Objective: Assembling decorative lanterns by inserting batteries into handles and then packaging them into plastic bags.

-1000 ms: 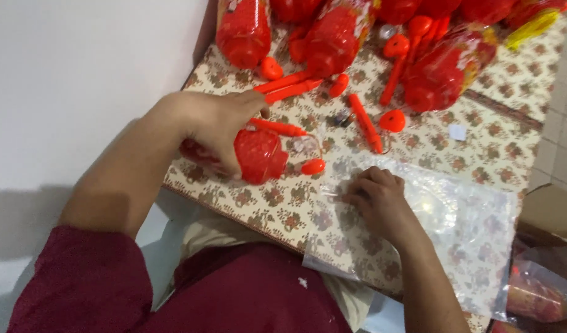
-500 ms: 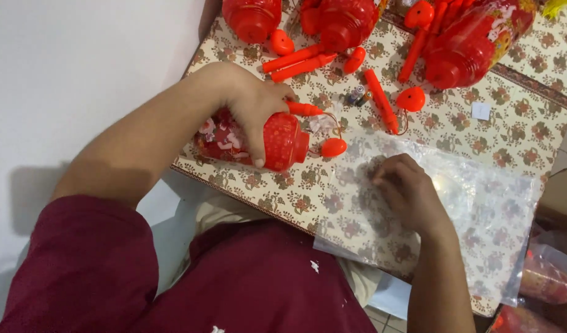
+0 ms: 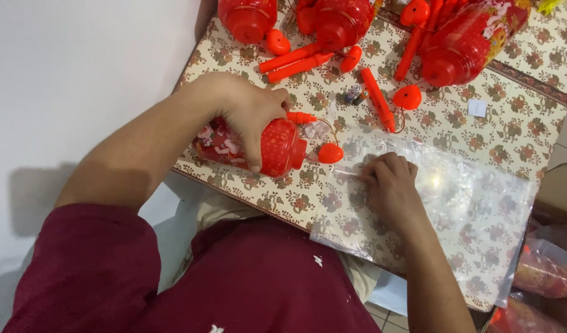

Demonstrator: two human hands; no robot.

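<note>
A bench (image 3: 530, 132) covered in a cream cloth with a brown floral pattern is filling most of the view, with a white wall lying along its left side. The person, wearing a dark maroon top, is leaning over its near edge. A large clear plastic bag (image 3: 474, 209) is lying flat on the right half of the bench, its near edge overhanging the rim.

Along the far edge, three red plastic lanterns are lying on their sides: one at the far left (image 3: 247, 18), one in the middle (image 3: 339, 21), and a bigger one wrapped in printed film at the right (image 3: 465, 43).

The left hand (image 3: 249, 114) is closing over a red lantern (image 3: 268, 147) that is lying on its side near the bench's left near corner; the fingers are curling around its body and gripping it, with the red cap end pointing right. An orange stick (image 3: 302, 117) is showing just past the knuckles, and a small red heart-shaped piece (image 3: 330, 153) is sitting just beside the cap, joined by a thin wire.

The right hand (image 3: 391, 185) is resting on the left part of the plastic bag, fingers bent and pressing or pinching the film; I cannot tell whether it is actually gripping it.

Further back, loose orange sticks (image 3: 295, 61) are lying between the lanterns, another orange stick (image 3: 378, 98) is lying aslant, and a red heart piece (image 3: 408, 97) is sitting just beside it.
</note>
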